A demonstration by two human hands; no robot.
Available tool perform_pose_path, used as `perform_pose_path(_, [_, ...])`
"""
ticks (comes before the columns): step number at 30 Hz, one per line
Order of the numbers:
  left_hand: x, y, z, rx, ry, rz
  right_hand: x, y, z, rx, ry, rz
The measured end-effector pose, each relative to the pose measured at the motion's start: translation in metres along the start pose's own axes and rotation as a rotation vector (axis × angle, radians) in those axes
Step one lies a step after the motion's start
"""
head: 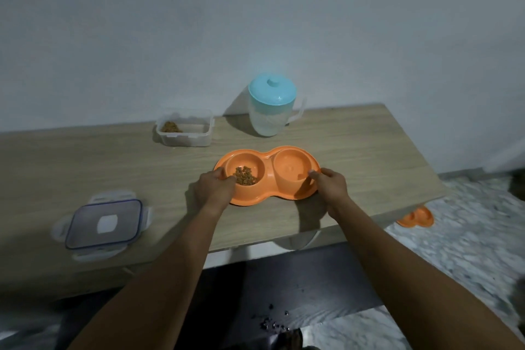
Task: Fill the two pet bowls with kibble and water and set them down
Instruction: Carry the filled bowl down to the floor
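Two hands on orange double bowl (284,196): left hand (213,187) grip closed over left rim, right hand (331,183) grip pinching right rim. Kibble (245,175) in left well. Bowl on desk (113,167); jug (271,105), open container (184,128) behind.

Wooden table (355,145) stands against a plain pale wall (255,23). A container lid (103,224) with a blue seal and four side clips lies flat on the table, near its front edge, well to the left of the left hand (213,189). Speckled stone floor (468,236) lies to the right of the right hand (331,183). Small dark bits (272,321) are scattered on the dark floor strip below the forearms.
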State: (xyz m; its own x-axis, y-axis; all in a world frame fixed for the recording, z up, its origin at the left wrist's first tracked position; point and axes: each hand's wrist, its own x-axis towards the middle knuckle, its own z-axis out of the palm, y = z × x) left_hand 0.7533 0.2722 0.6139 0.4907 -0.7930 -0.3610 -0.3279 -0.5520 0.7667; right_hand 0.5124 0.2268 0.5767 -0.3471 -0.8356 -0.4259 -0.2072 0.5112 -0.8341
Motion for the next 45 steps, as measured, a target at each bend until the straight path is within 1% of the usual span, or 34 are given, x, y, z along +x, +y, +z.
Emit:
perform_pose_path(4, [-0.003,0.000,0.002,-0.080,0.022,-0.021,0.002,0.004,-0.006,0.126,0.014,0.028])
perform_pose_path(9, [-0.025,0.019,0.009,-0.136,0.103,0.039,-0.006,-0.002,-0.036,0.259,-0.037,0.021])
perform_pose_path(13, [-0.059,0.054,0.031,-0.194,0.131,0.115,-0.019,-0.017,-0.096,0.396,-0.061,-0.024])
perform_pose_path(17, [-0.098,0.104,0.062,-0.234,0.136,0.165,-0.018,-0.033,-0.167,0.445,-0.032,-0.081])
perform_pose_path(24, [-0.191,0.201,0.166,-0.320,0.099,0.265,0.008,-0.052,-0.337,0.466,0.049,-0.184])
perform_pose_path(27, [-0.225,0.239,0.218,-0.351,0.053,0.294,0.024,-0.053,-0.412,0.457,0.099,-0.216])
perform_pose_path(32, [-0.284,0.287,0.312,-0.334,-0.056,0.327,0.046,-0.035,-0.534,0.452,0.170,-0.199])
perform_pose_path(36, [-0.308,0.313,0.375,-0.308,-0.150,0.357,0.069,-0.018,-0.603,0.464,0.227,-0.167])
perform_pose_path(40, [-0.323,0.330,0.441,-0.282,-0.215,0.391,0.102,0.011,-0.656,0.469,0.292,-0.125])
perform_pose_path(45, [-0.314,0.336,0.518,-0.240,-0.256,0.383,0.153,0.040,-0.689,0.428,0.311,-0.046])
